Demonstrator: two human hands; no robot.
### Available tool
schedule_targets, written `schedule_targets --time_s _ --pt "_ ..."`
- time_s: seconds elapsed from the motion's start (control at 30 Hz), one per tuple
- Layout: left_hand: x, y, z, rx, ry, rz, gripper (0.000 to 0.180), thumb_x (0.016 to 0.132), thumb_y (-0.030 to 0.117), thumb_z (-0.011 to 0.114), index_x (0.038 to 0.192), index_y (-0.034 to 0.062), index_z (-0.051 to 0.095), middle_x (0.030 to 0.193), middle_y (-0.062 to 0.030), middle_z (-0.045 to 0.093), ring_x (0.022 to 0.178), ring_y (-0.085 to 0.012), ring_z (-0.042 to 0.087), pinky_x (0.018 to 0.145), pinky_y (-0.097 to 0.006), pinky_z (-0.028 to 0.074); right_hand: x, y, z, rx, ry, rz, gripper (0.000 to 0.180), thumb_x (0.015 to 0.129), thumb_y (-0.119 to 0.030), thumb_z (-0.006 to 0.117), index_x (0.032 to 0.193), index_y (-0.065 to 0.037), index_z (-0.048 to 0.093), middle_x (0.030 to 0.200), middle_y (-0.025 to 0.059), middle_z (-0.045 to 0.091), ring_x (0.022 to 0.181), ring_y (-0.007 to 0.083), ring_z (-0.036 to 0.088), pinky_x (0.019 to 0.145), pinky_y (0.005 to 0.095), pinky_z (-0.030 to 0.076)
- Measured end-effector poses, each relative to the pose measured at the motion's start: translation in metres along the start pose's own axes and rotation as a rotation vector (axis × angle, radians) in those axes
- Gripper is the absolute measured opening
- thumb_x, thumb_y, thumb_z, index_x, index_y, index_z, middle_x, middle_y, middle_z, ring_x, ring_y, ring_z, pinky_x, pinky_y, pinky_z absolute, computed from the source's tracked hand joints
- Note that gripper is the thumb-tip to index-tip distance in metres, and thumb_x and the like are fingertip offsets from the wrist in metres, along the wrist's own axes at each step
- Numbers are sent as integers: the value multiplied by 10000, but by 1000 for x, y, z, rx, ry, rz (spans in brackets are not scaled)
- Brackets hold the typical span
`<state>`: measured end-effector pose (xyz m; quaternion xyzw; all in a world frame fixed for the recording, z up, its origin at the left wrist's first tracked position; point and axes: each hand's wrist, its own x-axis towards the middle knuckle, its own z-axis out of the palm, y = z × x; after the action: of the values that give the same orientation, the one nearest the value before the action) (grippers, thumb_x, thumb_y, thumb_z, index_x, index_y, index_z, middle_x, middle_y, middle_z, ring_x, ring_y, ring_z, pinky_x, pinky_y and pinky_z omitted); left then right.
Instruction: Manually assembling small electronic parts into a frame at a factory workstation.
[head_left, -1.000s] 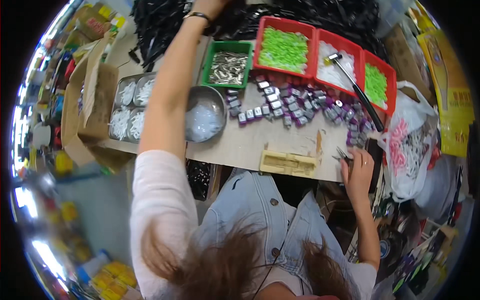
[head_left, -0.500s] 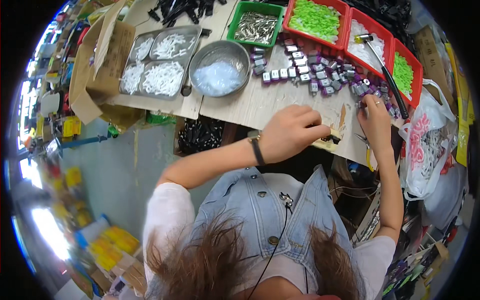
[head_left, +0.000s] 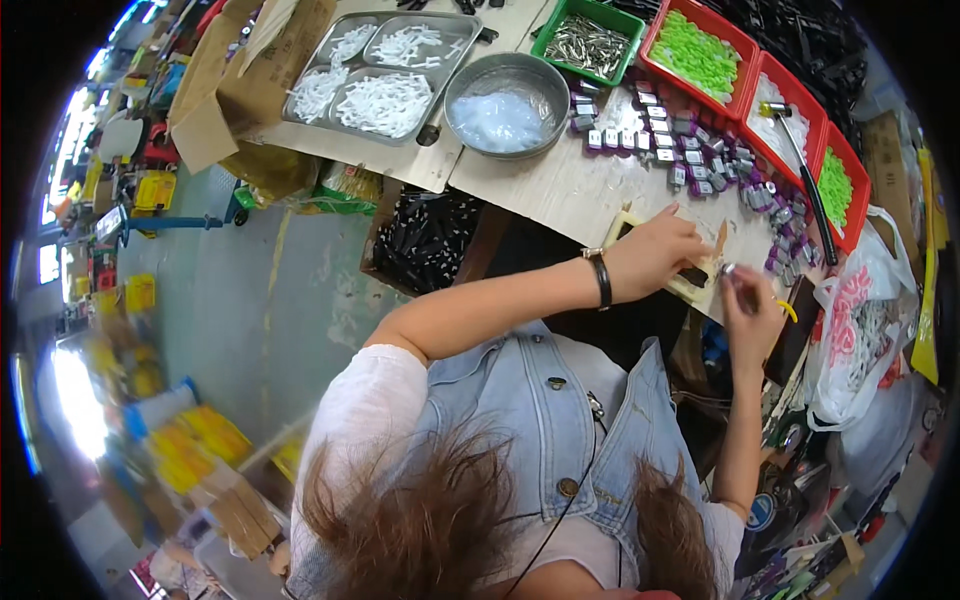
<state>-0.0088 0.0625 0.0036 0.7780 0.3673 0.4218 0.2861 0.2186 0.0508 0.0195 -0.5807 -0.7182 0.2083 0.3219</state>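
My left hand [head_left: 655, 257] is over a cream-yellow frame [head_left: 622, 222] at the table's front edge. Its fingers are closed, and a small black part [head_left: 692, 275] shows at the fingertips, mostly covered. Close by on the right, my right hand [head_left: 752, 312] pinches a small silver part [head_left: 728, 270] between thumb and fingers. Several small silver-and-purple blocks [head_left: 697, 172] lie beyond both hands, some lined up in a row and others in a loose pile. A yellow tool handle [head_left: 788, 312] sticks out beside my right hand.
Red trays hold green pieces [head_left: 695, 55] and white pieces; a black-handled hammer [head_left: 815, 200] lies across them. A green tray [head_left: 590, 45] of metal pins, a steel bowl [head_left: 508, 105] and a divided steel tray [head_left: 385, 75] stand farther left. A plastic bag [head_left: 865, 320] hangs at right.
My right hand has drawn back from the pile of blocks toward my left hand, now with a small silver part in its fingers. The whole view has shifted, with the table sitting farther right.
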Motion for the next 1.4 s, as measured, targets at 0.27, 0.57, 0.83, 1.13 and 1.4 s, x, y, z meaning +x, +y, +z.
schedule_targets --time_s 0.27,0.57,0.83,1.13,1.4 --pt "81 -31 -121 622 279 -7 74 732 149 692 792 170 732 800 -81 666 833 -274 625 735 -405 487 14 -6 -16 -253 -159 -7 226 803 -43 748 1007 -29 655 900 114 697 787 244 654 727 325 517" --pt "171 -152 -209 852 -268 -528 328 711 297 778 893 27 740 934 -209 708 834 -337 700 765 -410 566 41 -101 54 232 -180 -349 236 743 -5 765 967 -38 699 908 95 683 815 244 651 709 329 529" --pt "205 -110 -198 1121 -810 -540 408 706 236 808 1050 32 728 1088 -160 704 984 -269 694 829 -377 567 49 -95 62 79 -284 -430 260 712 -33 789 954 -64 701 919 77 660 814 251 623 702 341 512" --pt "178 -108 -198 893 -264 -323 147 756 130 663 818 15 731 908 -242 691 874 -364 691 777 -429 559 258 -36 66 -196 -44 -310 281 815 -198 715 1047 -42 698 870 169 707 821 284 698 726 365 537" --pt "156 -153 -198 614 99 -194 157 688 240 695 787 152 779 762 -109 718 721 -271 702 733 -371 570 308 -49 102 -369 -183 -304 208 733 -150 679 887 -17 720 871 197 701 849 348 683 783 426 533"
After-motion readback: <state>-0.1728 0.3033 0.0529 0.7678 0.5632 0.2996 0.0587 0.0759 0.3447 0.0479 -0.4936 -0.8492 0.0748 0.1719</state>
